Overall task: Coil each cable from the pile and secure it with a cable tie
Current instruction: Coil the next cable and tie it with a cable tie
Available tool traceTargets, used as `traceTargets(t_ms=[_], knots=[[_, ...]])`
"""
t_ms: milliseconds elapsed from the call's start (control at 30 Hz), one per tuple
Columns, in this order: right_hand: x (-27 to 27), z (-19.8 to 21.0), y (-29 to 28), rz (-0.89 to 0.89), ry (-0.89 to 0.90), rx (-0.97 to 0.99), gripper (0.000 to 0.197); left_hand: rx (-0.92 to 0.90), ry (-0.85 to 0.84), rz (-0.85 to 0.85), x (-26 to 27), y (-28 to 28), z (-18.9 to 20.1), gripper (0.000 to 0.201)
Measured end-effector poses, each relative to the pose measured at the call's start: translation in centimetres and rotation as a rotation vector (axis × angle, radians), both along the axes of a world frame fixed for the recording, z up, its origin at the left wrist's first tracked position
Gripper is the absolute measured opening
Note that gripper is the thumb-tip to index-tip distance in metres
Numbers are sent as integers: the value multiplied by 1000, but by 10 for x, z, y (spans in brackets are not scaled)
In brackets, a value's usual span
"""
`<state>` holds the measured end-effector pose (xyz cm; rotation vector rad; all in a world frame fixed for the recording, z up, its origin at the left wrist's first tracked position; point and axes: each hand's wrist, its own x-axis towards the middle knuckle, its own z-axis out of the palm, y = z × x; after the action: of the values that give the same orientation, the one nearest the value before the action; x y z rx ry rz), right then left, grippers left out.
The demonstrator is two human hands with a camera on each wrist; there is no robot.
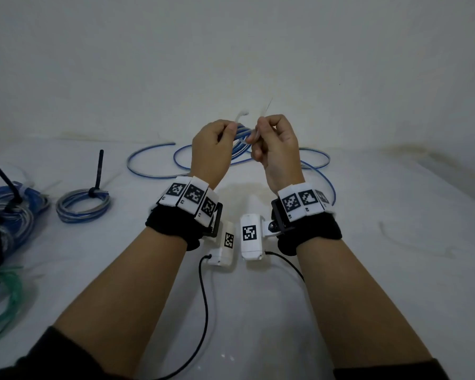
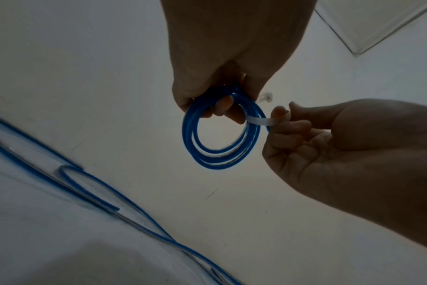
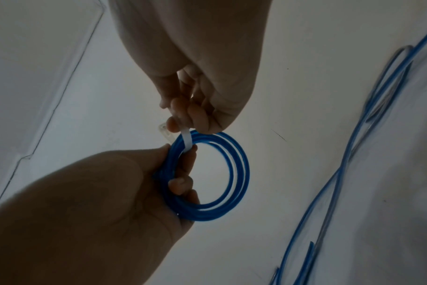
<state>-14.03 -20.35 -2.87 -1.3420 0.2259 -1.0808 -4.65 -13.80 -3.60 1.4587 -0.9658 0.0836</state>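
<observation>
1. Risk number one, I'd say, is the blue coil [image 2: 219,138] springing open. The left hand [image 1: 210,149] has its fingers curled round one side of the loops and holds them up off the white table [image 1: 258,311]. There look to be about three or four turns, bunched only where that hand grips. If the grip relaxes, the free side could fan out and the tie would catch only some of the strands.

2. The right hand [image 1: 274,149] pinches the white cable tie [image 3: 187,141] between thumb and fingertips. The strap is laid over the bundle right beside the left fingers. The tie head [image 3: 164,133] pokes out just beside the coil, not threaded yet as far as I can tell. Feeding the tail into that slot is the fiddly bit. It's thin, pale and hard to see in this dim light, so it could miss the slot or go in the wrong way round.

3. Both hands sit close together, so pulling tight might trap a left fingertip under the strap.

4. Loose blue cables [image 1: 154,165] still lie on the table behind the hands. Part of one could be dragged along if it's tangled with the coil, though I can't see whether they touch.

5. Finished bundles [image 1: 83,205] with black ties sit off to the left, well apart, so no trouble there.
</observation>
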Motion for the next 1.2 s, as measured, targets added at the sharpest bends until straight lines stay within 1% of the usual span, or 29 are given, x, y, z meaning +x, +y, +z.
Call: traceTargets(t_ms=[233, 367, 500, 600, 667, 867, 1200], knots=[[-3, -6, 0, 3, 26, -37, 25, -67, 101, -23, -5, 3, -3, 21], [-3, -4, 2, -2, 36, -66, 26, -93, 109, -36, -5, 5, -2, 22], [-5, -5, 4, -28, 62, -101, 19, -80, 120, -40, -4, 7, -2, 26], [-6, -5, 6, -29, 50, -79, 9, -101, 130, -52, -3, 9, -2, 25], [-6, -5, 7, -29, 60, -79, 7, -102, 130, -49, -3, 10, -2, 24], [-9, -3, 4, -24, 86, -64, 18, -105, 119, -45, -5, 9, -4, 22], [-9, -2, 3, -1, 78, -36, 23, -119, 119, -56, -5, 7, -7, 21]])
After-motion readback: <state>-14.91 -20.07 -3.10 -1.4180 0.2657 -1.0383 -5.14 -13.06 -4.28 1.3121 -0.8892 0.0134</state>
